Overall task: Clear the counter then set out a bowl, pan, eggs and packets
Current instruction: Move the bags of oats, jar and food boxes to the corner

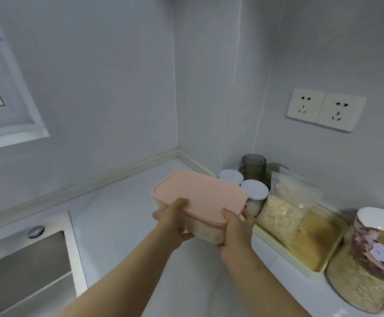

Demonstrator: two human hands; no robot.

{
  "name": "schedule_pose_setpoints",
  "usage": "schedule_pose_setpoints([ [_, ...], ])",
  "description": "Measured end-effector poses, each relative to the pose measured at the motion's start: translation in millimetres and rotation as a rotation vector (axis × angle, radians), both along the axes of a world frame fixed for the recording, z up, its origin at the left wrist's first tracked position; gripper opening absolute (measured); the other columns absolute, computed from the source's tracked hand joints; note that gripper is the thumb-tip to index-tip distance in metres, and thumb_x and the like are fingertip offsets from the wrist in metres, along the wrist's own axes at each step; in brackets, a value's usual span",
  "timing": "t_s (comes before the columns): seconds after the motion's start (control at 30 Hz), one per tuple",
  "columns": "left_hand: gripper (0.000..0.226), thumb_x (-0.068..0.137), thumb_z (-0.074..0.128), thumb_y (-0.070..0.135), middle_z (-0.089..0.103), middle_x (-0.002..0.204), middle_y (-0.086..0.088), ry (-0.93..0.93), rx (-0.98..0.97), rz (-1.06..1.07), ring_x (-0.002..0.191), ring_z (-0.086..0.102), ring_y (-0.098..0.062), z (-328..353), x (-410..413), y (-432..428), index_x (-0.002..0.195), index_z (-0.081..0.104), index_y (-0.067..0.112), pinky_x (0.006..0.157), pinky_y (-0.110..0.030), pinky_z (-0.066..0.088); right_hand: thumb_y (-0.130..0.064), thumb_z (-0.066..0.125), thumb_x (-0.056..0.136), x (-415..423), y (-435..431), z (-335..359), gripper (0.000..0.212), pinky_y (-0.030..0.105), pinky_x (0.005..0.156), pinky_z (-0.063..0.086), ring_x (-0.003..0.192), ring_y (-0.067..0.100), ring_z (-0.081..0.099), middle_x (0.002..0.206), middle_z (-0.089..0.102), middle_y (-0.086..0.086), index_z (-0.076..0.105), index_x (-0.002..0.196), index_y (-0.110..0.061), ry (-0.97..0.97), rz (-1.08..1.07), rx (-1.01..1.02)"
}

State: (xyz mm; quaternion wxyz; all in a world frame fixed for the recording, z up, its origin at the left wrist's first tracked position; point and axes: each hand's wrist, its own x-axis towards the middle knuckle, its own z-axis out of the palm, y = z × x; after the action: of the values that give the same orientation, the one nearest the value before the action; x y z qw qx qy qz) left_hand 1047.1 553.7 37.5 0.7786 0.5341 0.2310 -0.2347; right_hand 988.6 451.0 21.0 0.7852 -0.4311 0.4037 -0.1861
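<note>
A clear rectangular box with a pink lid [200,195] is held above the white counter [117,216], near the back corner. My left hand [175,219] grips its near left end, thumb on the lid and fingers under the base. At the near right end my right hand [234,232] grips it the same way. Pale rounded contents show faintly through the box's side; I cannot tell what they are.
On the right stand a cream tray [275,242] with clear grain packets [287,209], two white-lidded jars [255,191], a dark green cup [254,165] and a large patterned jar [369,259]. A steel sink [26,266] lies at the left. Wall sockets [326,109] sit above.
</note>
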Motion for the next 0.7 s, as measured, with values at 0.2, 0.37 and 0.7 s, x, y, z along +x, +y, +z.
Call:
schedule_pose_setpoints([
  [0.2,0.055,0.079,0.070,0.017,0.041,0.113,-0.019,-0.012,0.091,0.046,0.105,0.053,-0.039,-6,124,20,0.109,0.023,0.016,0.081,-0.054,0.052,-0.013,0.061,0.084,115,33,-9,0.049,0.051,0.096,0.049,0.108,0.029,0.058,0.121,0.056,0.008,0.038,0.125,-0.028,-0.008,-0.023,0.010],
  [0.37,0.045,0.086,0.063,0.018,0.042,0.109,-0.015,-0.051,0.157,-0.007,0.095,0.049,-0.033,-23,199,16,0.108,0.024,0.013,0.079,-0.047,0.049,-0.012,0.054,0.087,187,39,-33,0.041,0.052,0.097,0.048,0.106,0.030,0.060,0.115,0.060,0.005,0.042,0.123,-0.025,0.055,0.036,-0.026],
  [0.7,0.027,0.094,0.045,0.010,0.057,0.099,-0.016,-0.184,0.307,-0.202,0.082,0.059,-0.033,-74,262,-18,0.121,0.043,0.009,0.054,-0.035,0.051,0.000,0.045,0.080,240,13,-65,0.044,0.050,0.096,0.048,0.105,0.033,0.059,0.111,0.062,0.008,0.047,0.119,-0.019,0.211,0.079,-0.181],
])
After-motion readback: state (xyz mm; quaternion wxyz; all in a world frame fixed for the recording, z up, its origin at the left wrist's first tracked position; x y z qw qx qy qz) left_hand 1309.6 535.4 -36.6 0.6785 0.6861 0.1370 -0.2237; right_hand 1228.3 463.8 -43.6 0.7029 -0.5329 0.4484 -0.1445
